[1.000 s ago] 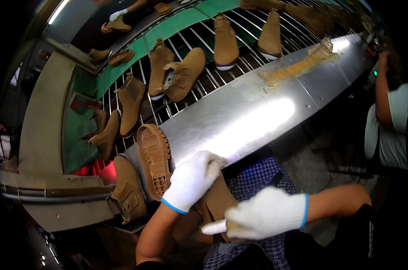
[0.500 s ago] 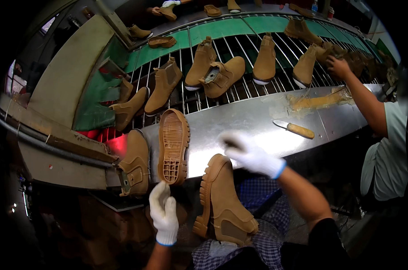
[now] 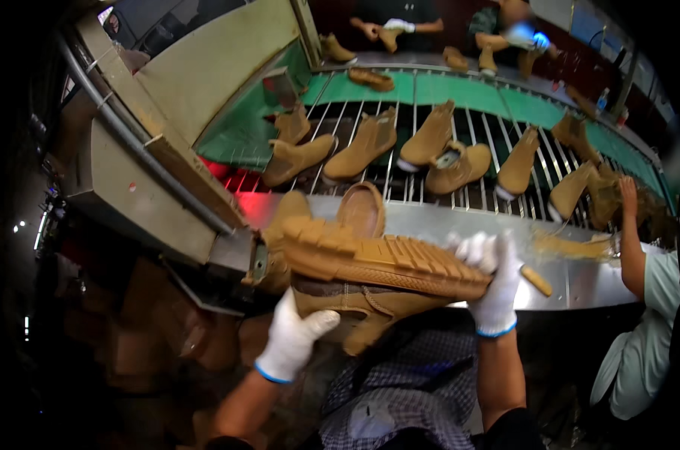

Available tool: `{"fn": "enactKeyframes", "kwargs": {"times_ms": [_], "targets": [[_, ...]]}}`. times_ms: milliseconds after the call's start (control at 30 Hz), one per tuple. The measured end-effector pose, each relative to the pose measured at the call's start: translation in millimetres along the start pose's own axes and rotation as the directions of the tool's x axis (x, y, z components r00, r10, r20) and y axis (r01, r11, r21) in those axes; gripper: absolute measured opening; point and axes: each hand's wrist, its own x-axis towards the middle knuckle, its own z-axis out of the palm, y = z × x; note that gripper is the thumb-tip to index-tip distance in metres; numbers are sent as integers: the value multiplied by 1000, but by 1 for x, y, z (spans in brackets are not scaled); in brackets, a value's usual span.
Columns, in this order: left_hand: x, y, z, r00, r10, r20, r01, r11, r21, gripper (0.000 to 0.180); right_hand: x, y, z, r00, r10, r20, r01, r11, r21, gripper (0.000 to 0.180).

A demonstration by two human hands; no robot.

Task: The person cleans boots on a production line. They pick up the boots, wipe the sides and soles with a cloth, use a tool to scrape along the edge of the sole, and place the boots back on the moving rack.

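Note:
Across my front lies a tan ankle boot (image 3: 392,266), tipped so that its chunky treaded sole faces up and toward me. My left hand (image 3: 291,337), in a white knit glove, is closed around the heel and shaft end. At the toe, my gloved right hand (image 3: 497,281) grips the other end, its fingers slightly blurred. Just behind the held boot, a loose tan sole (image 3: 361,204) rests on the metal ledge (image 3: 422,225), its lower part hidden. Another tan boot (image 3: 269,259) stands beside it on the left, partly covered.
Several tan boots (image 3: 362,146) rest on a barred conveyor (image 3: 482,150) beyond the ledge. A knife handle (image 3: 536,280) lies right of my right hand. One co-worker's arm (image 3: 632,251) reaches in at right; others work at the far side. A pale machine housing (image 3: 205,75) stands left.
The boot has come up from my lap and turned sideways, heel left and toe right. Both hands now hold it. My view has shifted, so the conveyor sits lower and farther right.

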Motion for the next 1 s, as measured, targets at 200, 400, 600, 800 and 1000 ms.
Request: {"fn": "enactKeyframes", "kwargs": {"times_ms": [200, 400, 600, 800, 1000], "targets": [[96, 120, 78, 936, -217, 278, -240, 186, 953, 93, -2, -11, -33, 937, 328, 122, -130, 650, -748, 130], [141, 134, 133, 934, -261, 242, -248, 13, 969, 89, 37, 19, -44, 967, 223, 123, -182, 943, -277, 124], [108, 85, 46, 966, -67, 248, -195, 439, 877, 99, 51, 77, -50, 997, 48, -54, 15, 593, 805, 103], [34, 35, 11, 981, 150, 124, -180, 456, 872, 104, 41, 74, -30, 985, 142, -94, -32, 695, 718, 91], [71, 101, 69, 959, -91, 268, -252, 155, 955, 95, 46, -1, 12, 791, 182, 584, 280, 741, -610, 152]]}}
